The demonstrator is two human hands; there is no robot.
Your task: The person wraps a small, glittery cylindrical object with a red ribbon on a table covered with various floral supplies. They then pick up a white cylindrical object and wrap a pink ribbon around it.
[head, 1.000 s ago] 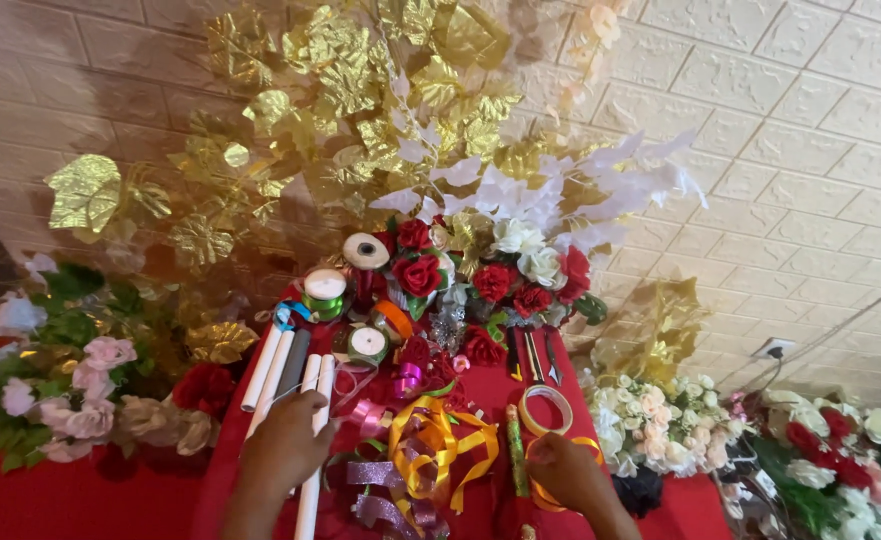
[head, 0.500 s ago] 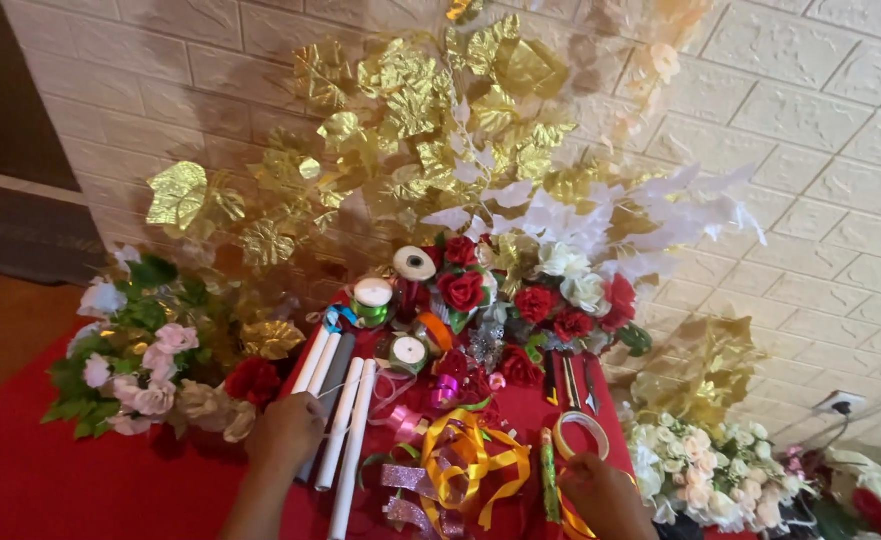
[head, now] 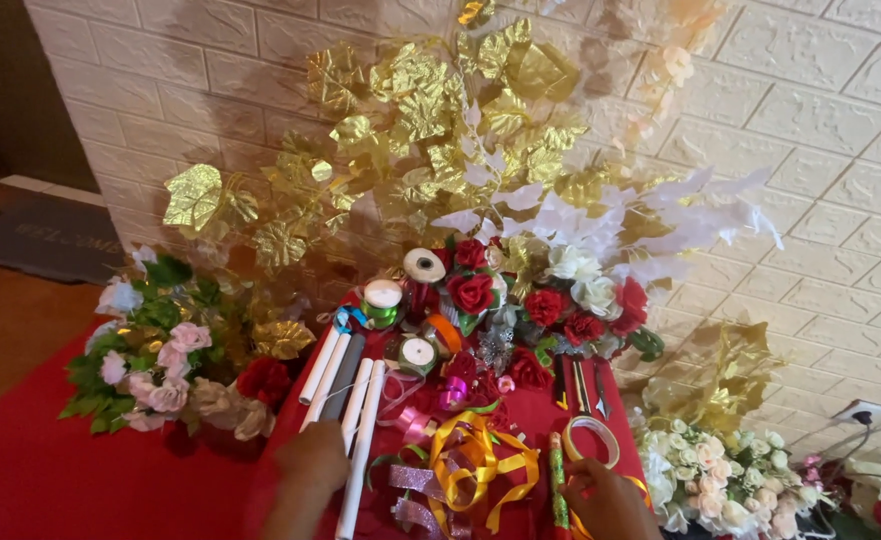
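Red cloth covers the desk (head: 550, 415), which stands against a white brick-pattern wall (head: 810, 250).

Change since a second ago: the view has swung left and down, so the wooden floor and a dark doormat (head: 45, 235) now show at left; both hands have stayed low at the near edge, the left one shifted slightly leftward along the rolls. Judged from this, the work remains at the sorting stage, with nothing lifted clear.

Left hand (head: 310, 462): rests on the near ends of the white paper rolls (head: 355, 425), which lie side by side with one grey roll; fingers curled over them, though whether it actually clamps one cannot be told.

Right hand (head: 605, 500): closed around a thin green-and-red stick (head: 557, 480), upright against its fingers. A tape ring (head: 590, 440) lies just beyond the knuckles, touching or nearly so.

Between the hands: a loose tangle of orange ribbon (head: 475, 460) with pink and lilac strips.

Further back: ribbon spools (head: 382, 300), red and white fabric roses (head: 545, 300), scissors (head: 585, 385).

Behind: gold foil leaves (head: 410, 110). Left of desk: pink-and-white bouquet (head: 155, 355). Right: cream bouquet (head: 725, 475).
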